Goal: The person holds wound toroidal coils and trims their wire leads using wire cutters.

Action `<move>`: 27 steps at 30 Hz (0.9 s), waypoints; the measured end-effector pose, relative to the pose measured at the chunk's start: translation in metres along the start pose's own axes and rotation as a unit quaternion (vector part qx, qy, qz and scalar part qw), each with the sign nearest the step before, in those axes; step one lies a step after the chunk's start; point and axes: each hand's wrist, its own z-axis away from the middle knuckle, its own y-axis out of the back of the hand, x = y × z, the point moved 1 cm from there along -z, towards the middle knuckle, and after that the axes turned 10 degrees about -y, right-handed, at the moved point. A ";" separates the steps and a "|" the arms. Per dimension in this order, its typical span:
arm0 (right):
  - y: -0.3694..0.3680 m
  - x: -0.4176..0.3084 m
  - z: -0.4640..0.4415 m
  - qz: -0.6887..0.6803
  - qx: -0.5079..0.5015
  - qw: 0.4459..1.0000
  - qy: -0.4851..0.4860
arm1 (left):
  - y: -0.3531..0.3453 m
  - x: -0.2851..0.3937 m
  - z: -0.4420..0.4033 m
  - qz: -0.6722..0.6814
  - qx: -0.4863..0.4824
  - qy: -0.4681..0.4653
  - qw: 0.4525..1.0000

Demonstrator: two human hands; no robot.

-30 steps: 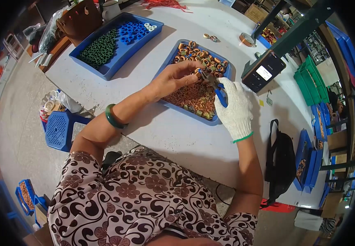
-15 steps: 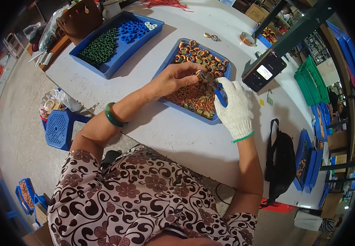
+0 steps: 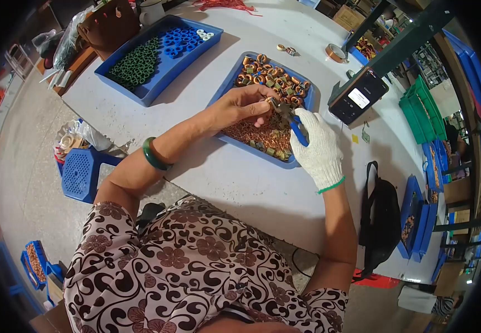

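Coil: a small copper-wound ring (image 3: 271, 103) sits at your left fingertips, above the near tray; its finer detail is too small to tell.
Left hand: your bare left hand (image 3: 239, 110) pinches that ring between thumb and fingers; a loose pinch could let it twist or drop.
Pliers: the blue-handled pliers (image 3: 299, 133) point at the ring, their tips right beside it (whether they bite on anything, I cannot tell).
Right hand: your gloved right hand (image 3: 319, 149) grasps the handles; a slip here could nick the winding or your uncovered left fingertips, so close are they to the tips.
Near tray: the blue tray (image 3: 250, 151) lies under both hands, with wound coils (image 3: 297, 90) at its far end and copper wire bits (image 3: 243, 132) nearer you; a dropped ring could get lost among these.
Far tray: another blue tray (image 3: 165, 75) holds green rings (image 3: 132, 65), blue rings (image 3: 182, 43) and white rings (image 3: 203, 35).
Table edge: a phone (image 3: 357, 99) stands beyond your glove, near enough that a wide elbow swing might knock it.
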 end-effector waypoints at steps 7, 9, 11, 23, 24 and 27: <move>0.004 0.001 0.001 0.073 -0.010 0.997 -0.001 | 0.001 -0.003 0.001 -0.321 0.028 -0.070 0.944; 0.009 -0.006 0.002 0.117 -0.028 0.993 -0.015 | -0.004 0.003 0.001 -0.405 0.017 -0.128 0.905; 0.014 -0.012 0.002 0.165 -0.044 0.985 -0.021 | -0.009 0.004 0.002 -0.487 0.009 -0.162 0.858; 0.008 -0.013 0.002 0.148 -0.015 0.988 -0.031 | -0.013 0.005 0.001 -0.450 0.034 -0.103 0.886; 0.008 -0.014 0.001 0.136 -0.020 0.989 -0.046 | -0.013 0.008 0.000 -0.403 0.035 -0.064 0.912; 0.009 -0.008 0.001 0.097 0.006 0.995 -0.022 | -0.005 0.000 0.001 -0.263 0.060 -0.029 0.963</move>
